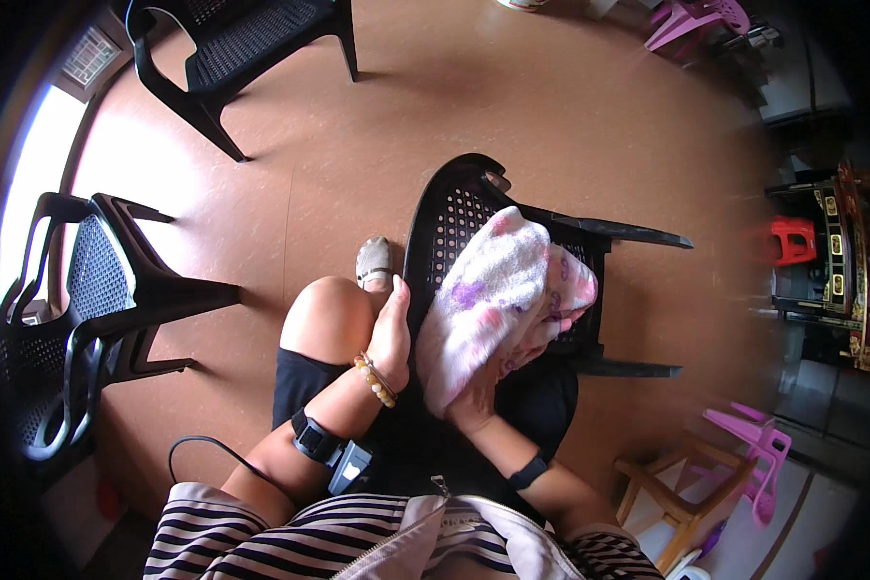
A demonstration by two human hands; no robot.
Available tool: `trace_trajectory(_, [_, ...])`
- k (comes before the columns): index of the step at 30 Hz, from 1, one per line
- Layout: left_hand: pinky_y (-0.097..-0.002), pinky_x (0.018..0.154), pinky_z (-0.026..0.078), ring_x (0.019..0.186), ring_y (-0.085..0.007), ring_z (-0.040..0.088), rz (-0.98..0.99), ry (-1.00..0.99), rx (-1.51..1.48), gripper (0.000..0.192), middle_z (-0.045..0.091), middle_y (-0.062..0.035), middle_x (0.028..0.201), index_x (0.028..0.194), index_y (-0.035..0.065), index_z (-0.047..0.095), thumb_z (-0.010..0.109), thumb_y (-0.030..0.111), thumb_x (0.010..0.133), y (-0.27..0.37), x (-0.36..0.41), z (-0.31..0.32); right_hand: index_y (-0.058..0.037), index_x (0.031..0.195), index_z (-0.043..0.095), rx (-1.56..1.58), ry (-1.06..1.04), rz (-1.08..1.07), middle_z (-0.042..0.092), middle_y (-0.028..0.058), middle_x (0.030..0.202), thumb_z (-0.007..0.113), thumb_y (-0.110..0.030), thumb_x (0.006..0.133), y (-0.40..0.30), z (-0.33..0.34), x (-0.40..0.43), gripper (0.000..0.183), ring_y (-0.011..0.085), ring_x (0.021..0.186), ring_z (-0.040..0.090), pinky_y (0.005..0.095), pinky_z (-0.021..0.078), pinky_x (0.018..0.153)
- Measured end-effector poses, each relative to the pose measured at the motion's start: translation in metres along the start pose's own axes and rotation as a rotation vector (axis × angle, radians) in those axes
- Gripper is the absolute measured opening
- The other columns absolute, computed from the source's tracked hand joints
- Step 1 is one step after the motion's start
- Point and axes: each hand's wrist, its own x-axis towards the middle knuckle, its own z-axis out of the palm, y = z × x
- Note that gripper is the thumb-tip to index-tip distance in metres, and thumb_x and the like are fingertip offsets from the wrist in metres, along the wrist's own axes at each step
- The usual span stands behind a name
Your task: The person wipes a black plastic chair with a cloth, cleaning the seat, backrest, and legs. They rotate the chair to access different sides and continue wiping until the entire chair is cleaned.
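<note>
A white towel [482, 297] with pink and purple patterns lies bunched over the seat of a black plastic armchair [449, 225] that rests sideways in front of my lap. My right hand [478, 395] is at the near end of the towel, partly covered by it, and holds it. My left hand [391, 333] is upright beside the chair's edge, fingers extended together and pointing away from me, with nothing visible in it; its palm side is hidden. A beaded bracelet [375, 379] circles my left wrist.
Black plastic chairs stand at the left [145, 290] and upper left [254, 51]. A wooden stool [685, 478] and a pink plastic chair [765, 449] are at the lower right. Farther right is a red plastic stool [794, 241]. A cable [210, 438] loops by my left arm.
</note>
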Motion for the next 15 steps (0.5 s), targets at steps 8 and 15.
trace_trajectory(8, [-0.0287,0.098,0.028,0.115,-0.0171,0.038,0.066,-0.194,-0.07,0.057,0.041,-0.0068,0.128,0.128,0.0021,0.035,0.039,0.044,0.089,0.012,-0.017,0.006,-0.0097,0.126,0.041,-0.243,0.17,-0.086,0.037,0.0165,0.13,0.041,-0.046,0.08,-0.028,-0.005,0.049,0.058,0.0367,0.123,0.026,0.0555,0.0139,0.098])
trace_trajectory(15, [-0.0285,0.103,0.019,0.124,-0.0173,0.027,0.189,-0.141,0.07,0.057,0.031,-0.007,0.136,0.131,0.0007,0.029,0.039,0.039,0.09,0.015,-0.021,0.0,-0.0029,0.132,0.029,-0.506,0.088,-0.12,0.017,0.0225,0.139,0.034,-0.037,0.082,0.001,0.007,0.143,0.061,0.0369,0.129,0.013,0.0493,0.0088,0.104])
